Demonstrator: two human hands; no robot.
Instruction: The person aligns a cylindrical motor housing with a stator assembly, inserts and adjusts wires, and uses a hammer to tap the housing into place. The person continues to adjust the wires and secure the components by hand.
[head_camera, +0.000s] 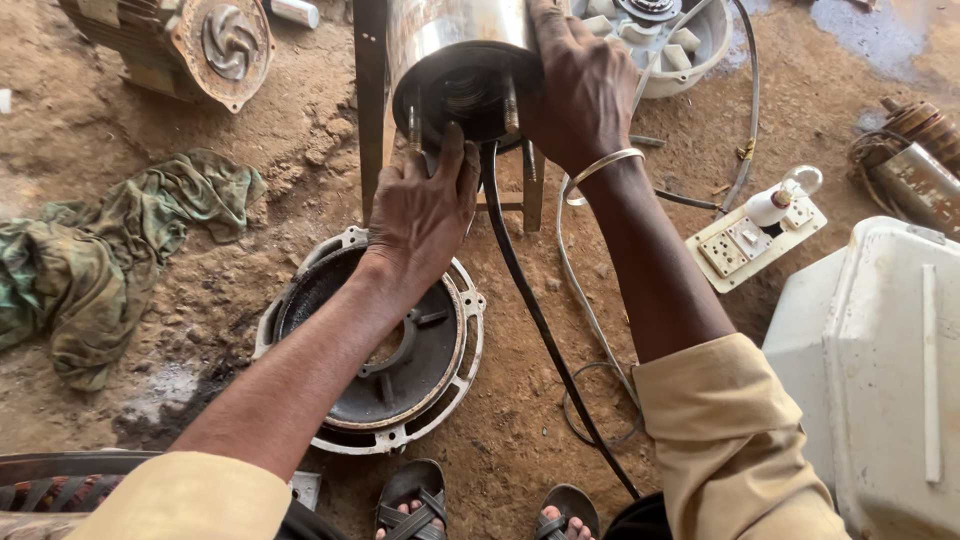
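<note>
both hands on steel motor housing, earth floor

landmark: the steel motor housing (460, 50), a shiny cylinder resting on a metal stand at top centre, its dark open end facing the camera.

far left of the housing, a crumpled green rag (110, 250) lies on the dirt floor (200, 330). above it, left of the housing, sits a rusty pump body (185, 45) with an impeller face.

below the housing and slightly left, a round end cover (440, 370) with a pale rim lies flat on the floor.

the left hand (420, 215) is at the lower edge of the housing's open end, fingers together and pressed up against the rim; whether it grips anything cannot be told.

a black cable (530, 310) runs down from the housing between the arms.

the right hand (580, 90) lies spread on the housing's right side, palm against the metal, a bangle at the wrist.

right of the housing, a cream switch-and-socket board (755, 240) lies on the floor; further right, a white plastic container (880, 370).
</note>
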